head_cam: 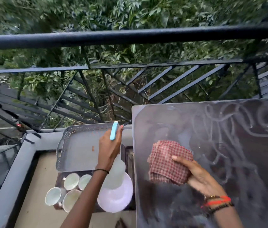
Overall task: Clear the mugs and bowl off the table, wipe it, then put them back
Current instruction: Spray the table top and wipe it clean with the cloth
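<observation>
View from the head, looking down on a balcony: left hand (109, 153) with fingers (120, 130) wrapped round a spray bottle (116, 171) above four mugs (71, 181) and a white bowl (118, 199) set low beside a grey tray (79, 153), left of the wet surface (228, 129), where the right hand (195, 175) grips a folded checked cloth (167, 163)

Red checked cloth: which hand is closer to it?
Right. The right hand holds the red checked cloth on the table; the left hand is off to the cloth's left, beside the table, gripping a spray bottle by the grey tray.
</observation>
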{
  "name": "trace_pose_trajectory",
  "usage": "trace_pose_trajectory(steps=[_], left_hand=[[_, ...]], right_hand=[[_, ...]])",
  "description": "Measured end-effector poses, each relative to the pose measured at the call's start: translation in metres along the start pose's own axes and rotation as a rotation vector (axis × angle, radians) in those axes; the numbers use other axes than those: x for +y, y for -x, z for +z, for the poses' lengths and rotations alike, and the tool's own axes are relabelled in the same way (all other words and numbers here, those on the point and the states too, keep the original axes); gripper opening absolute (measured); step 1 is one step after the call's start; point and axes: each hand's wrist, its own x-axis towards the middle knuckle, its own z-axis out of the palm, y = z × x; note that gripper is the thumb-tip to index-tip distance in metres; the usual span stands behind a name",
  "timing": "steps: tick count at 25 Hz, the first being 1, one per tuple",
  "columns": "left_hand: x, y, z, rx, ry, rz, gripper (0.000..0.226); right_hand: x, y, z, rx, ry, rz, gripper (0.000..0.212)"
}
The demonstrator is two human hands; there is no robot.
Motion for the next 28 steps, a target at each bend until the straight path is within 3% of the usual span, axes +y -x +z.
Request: trace_pose_trajectory(steps=[9, 15, 21, 28], left_hand=[[0.078, 0.049, 0.081, -0.044, -0.085, -0.124, 0.057], [0.098, 0.09, 0.119, -0.231, -0.052, -0.242, 0.077], [0.101, 0.157, 0.129, -0.311, -0.059, -0.177, 0.055], [0.048, 0.188, 0.079, -0.163, -0.146, -0.385, 0.057]], right_hand=[[-0.048, 0.034, -0.115, 0.08, -0.027, 0.061, 0.027], [-0.053, 0.03, -0.158, 0.121, -0.009, 0.086, 0.039], [-0.051, 0.021, -0.174, 0.135, -0.027, 0.116, 0.049], [-0.045, 0.011, -0.165, 0.1, 0.005, 0.116, 0.058]])
